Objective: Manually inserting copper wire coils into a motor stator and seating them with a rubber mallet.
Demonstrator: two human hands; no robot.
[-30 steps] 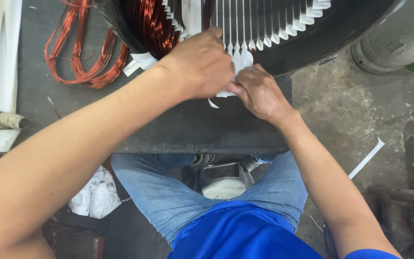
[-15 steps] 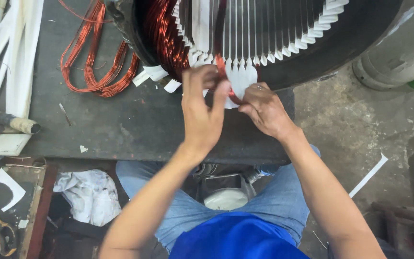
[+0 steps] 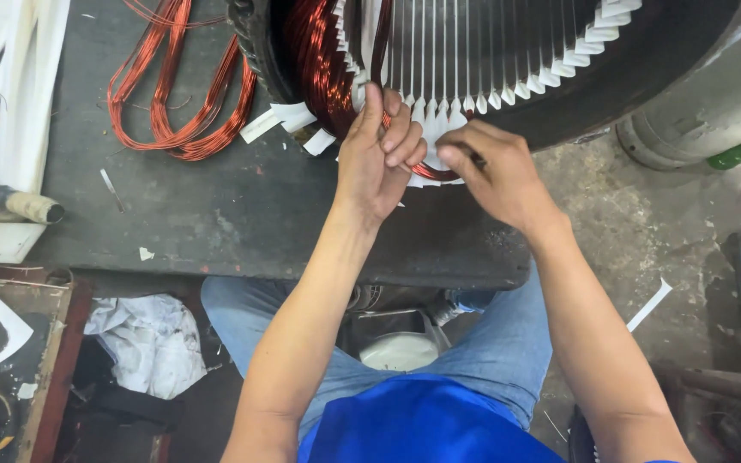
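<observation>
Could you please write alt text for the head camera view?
Both hands, left hand and right hand, press copper wire into the white-lined slots of a large motor stator on a dark workbench; a loose wire coil lies nearby.

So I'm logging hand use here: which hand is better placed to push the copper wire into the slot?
Probably the left hand: its fingers already rest on the copper wire at the slot. The right hand pinches the white paper strips beside it.

- Dark grey workbench (image 3: pixel 216 214), scuffed, fills left and middle.
- Stained concrete floor (image 3: pixel 645 231) at right.
- Grey cylinder (image 3: pixel 696 111) far right on the floor.
- Wooden tray (image 3: pixel 45 369) near left, crumpled white rag (image 3: pixel 152 343) beside it.
</observation>
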